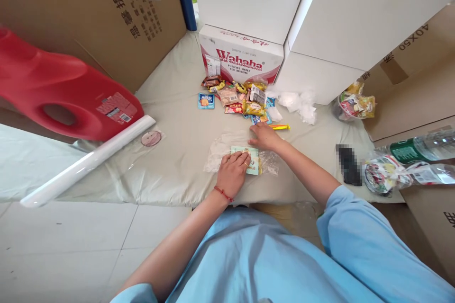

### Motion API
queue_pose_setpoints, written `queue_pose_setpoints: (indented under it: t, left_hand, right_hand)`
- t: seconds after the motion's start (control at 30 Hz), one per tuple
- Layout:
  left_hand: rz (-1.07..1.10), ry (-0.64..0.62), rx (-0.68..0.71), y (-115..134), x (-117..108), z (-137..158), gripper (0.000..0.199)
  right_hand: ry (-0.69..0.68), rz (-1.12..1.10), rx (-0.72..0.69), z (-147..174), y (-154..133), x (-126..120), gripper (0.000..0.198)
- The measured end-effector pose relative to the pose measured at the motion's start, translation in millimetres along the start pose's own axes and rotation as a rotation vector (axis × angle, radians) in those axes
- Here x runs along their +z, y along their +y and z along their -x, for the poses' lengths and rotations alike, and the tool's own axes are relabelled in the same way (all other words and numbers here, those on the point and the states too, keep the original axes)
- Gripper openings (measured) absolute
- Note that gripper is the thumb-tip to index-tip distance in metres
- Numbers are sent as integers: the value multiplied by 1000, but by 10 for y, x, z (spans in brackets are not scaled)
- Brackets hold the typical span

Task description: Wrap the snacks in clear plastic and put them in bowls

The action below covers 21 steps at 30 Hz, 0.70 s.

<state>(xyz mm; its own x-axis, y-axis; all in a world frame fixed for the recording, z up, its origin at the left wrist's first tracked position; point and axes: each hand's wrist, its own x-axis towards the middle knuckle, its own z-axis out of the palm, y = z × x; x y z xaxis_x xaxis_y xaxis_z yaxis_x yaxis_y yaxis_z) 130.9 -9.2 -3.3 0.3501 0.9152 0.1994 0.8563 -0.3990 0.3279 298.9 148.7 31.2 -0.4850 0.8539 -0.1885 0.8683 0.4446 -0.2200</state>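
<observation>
My left hand (232,170), with a red string bracelet at the wrist, lies flat over a pale green snack packet (253,166). Beneath the packet spreads a clear plastic bag (216,151), crumpled on the cloth. My right hand (266,137) reaches past the bag's far edge, thumb and fingers apart. It is nearest to a blue snack packet (256,119) at the front of the snack pile, and I cannot tell if it touches it. A slim yellow and orange stick (280,127) lies just beyond this hand. Several mixed wrapped snacks (229,96) form the pile.
A red and white Wahaha carton (245,57) stands behind the snacks. On the left are a red jug (67,80) and a white roll (92,158). At right lie crumpled white plastic (302,104), a snack tub (350,108) and a green-labelled bottle (408,150).
</observation>
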Motion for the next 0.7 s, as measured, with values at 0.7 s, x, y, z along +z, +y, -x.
queue_pose_setpoints:
  t: [0.7]
  left_hand:
    - [656,85,-57,-350,-10,178,35]
  right_hand:
    - [188,-176,-380,1108,-529,681,25]
